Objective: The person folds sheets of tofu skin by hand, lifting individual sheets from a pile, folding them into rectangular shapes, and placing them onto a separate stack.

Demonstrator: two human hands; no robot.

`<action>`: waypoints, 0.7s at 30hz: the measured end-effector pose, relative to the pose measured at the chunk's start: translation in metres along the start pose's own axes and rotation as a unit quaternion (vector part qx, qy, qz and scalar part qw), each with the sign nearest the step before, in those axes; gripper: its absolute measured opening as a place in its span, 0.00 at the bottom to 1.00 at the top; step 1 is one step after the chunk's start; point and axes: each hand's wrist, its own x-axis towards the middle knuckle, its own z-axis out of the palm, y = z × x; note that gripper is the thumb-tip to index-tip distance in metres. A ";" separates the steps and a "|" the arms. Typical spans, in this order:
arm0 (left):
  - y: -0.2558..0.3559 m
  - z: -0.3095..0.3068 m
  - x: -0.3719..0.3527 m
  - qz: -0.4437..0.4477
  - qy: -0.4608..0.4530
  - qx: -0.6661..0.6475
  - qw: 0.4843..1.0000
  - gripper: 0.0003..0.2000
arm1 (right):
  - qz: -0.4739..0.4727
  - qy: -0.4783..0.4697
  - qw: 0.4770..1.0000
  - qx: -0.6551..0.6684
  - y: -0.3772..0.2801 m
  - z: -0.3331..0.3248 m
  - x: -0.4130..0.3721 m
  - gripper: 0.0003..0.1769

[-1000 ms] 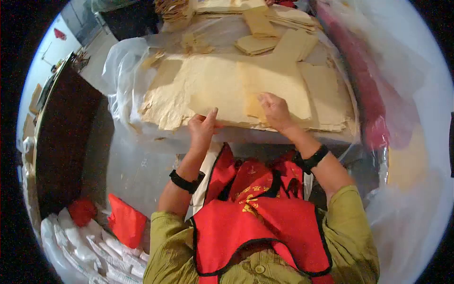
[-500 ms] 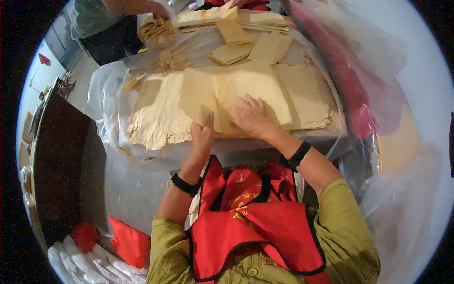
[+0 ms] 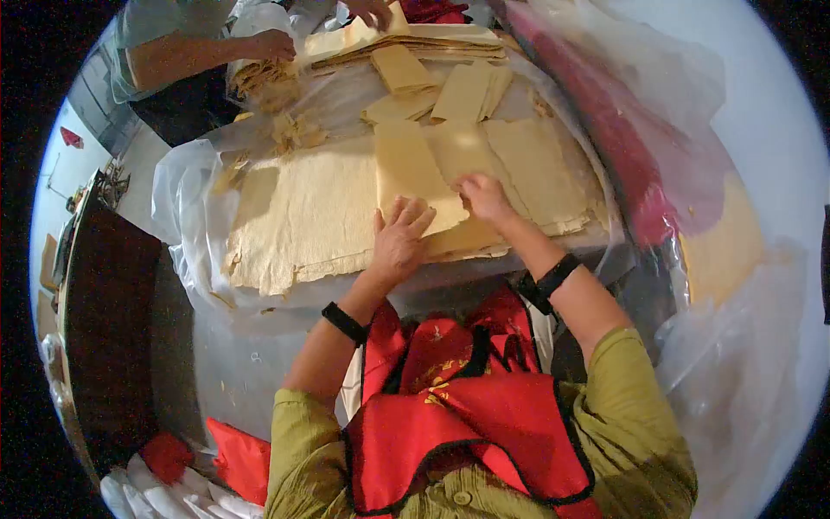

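A thin, paper-like tan sheet (image 3: pixel 411 164) lies folded in the middle of the work surface, in a narrow upright panel. My left hand (image 3: pixel 400 238) rests with fingers spread on the panel's lower left part. On its right side my right hand (image 3: pixel 484 199) is closed, fingertips pinched at the edge of the tan sheet. Beneath spreads a wide stack of rough-edged tan sheets (image 3: pixel 303 221), its layers showing along the front. Farther back lie folded tan pieces (image 3: pixel 462 91), some overlapping.
Clear plastic (image 3: pixel 186 190) covers the table and hangs over its edges. Across the table, another person's hand (image 3: pixel 272 45) is over crumpled tan scraps (image 3: pixel 264 82), near a long folded stack (image 3: pixel 424 39). A pink plastic-wrapped bundle (image 3: pixel 622 138) lines the right side.
The sheet's left part has been folded over to the right. My left hand has shifted right and opened onto it; my right hand has gone from lying flat to pinching at the right edge.
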 end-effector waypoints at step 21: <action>-0.054 0.001 0.029 -0.294 0.089 -0.475 0.825 0.17 | -0.164 -0.107 0.866 -0.461 -0.018 0.017 -0.030 0.37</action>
